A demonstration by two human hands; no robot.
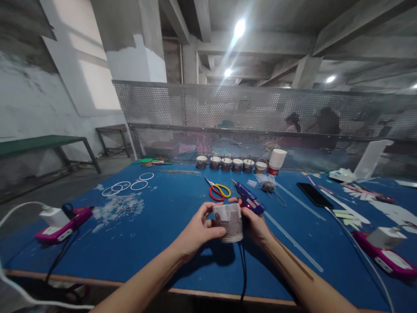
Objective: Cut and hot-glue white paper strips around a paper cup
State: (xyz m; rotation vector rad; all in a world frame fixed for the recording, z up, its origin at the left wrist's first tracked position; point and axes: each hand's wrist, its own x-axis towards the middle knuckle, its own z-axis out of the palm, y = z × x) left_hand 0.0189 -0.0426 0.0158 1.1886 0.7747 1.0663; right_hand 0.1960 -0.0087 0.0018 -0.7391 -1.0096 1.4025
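Between my two hands, just above the near middle of the table, is a paper cup (232, 224) wrapped in brownish cord, with a pale band at its upper part. My left hand (205, 224) grips its left side, thumb across the front. On the cup's right side my right hand (256, 219) is closed at the edge, its fingertips partly hidden behind it. A blue glue gun (249, 196) with a small lit red light lies just beyond my right hand. Scissors (217, 190) with red and yellow handles rest behind the cup.
Several wrapped cups (226, 164) line the back beside a cup stack (276, 161). White rings (139, 185) and scraps (120, 206) lie left. Glue sticks (293, 241), a phone (314, 194) and a power strip (386, 254) are right; another power strip (65, 228) sits left.
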